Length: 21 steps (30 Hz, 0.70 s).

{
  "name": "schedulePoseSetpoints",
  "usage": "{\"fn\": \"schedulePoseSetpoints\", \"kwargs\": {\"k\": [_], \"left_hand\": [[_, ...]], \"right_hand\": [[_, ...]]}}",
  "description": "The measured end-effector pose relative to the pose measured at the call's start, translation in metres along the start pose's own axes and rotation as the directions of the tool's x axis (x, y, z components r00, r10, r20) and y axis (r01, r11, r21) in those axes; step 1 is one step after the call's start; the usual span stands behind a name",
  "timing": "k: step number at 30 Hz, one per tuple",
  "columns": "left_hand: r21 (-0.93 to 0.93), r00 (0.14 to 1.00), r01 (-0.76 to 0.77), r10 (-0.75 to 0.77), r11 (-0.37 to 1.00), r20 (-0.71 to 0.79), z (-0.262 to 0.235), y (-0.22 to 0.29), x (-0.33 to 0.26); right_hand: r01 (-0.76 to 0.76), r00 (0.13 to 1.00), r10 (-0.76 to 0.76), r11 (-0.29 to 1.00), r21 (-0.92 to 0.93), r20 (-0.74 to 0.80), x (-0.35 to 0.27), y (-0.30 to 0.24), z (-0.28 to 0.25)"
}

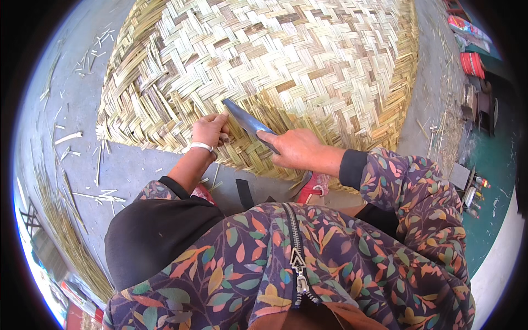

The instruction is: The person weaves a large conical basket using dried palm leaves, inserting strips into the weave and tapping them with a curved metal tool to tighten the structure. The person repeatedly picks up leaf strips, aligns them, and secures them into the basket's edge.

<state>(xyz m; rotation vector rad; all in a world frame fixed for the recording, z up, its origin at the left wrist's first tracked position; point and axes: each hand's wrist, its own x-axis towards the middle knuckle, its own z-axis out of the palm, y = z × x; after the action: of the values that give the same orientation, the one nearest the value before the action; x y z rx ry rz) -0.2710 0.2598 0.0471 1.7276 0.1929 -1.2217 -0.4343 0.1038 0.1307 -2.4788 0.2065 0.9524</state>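
A large woven mat (308, 49) of pale, flat plant strips spreads out in front of me, its near edge close to my feet. My right hand (300, 148) grips a long, flat blue-grey metal blade (247, 121), forefinger stretched along it. The blade's tip points away and to the left, lying over the darker yellow-green strips near the edge. Just left of the blade, my left hand (210, 131) is closed at the mat's near edge, fingertips curled among the strips. What it pinches is hidden. A white bangle (199, 146) circles the left wrist.
Cut strip scraps (69, 137) litter the grey floor at the left. Below them lies a bundle of long thin stalks (71, 236). Red shoes (314, 187) show by the mat's edge. At the far right are a red roll (472, 65) and small items on a green surface (489, 181).
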Motion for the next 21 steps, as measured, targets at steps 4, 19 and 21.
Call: {"fn": "schedulePoseSetpoints", "kwargs": {"k": [4, 19, 21], "left_hand": [[-0.186, 0.987, 0.16, -0.15, 0.97, 0.062, 0.001, 0.004, 0.005], [0.131, 0.997, -0.025, 0.034, 0.991, -0.067, 0.01, 0.004, 0.011], [0.368, 0.998, -0.053, 0.042, 0.928, 0.037, -0.002, 0.014, 0.016]], "right_hand": [[0.008, 1.0, -0.008, 1.0, 0.014, -0.025, 0.002, 0.0, 0.004], [-0.015, 1.0, 0.015, 1.0, 0.011, 0.017, 0.003, 0.001, 0.003], [-0.004, 1.0, 0.004, 1.0, 0.006, 0.007, 0.003, 0.001, 0.004]]}}
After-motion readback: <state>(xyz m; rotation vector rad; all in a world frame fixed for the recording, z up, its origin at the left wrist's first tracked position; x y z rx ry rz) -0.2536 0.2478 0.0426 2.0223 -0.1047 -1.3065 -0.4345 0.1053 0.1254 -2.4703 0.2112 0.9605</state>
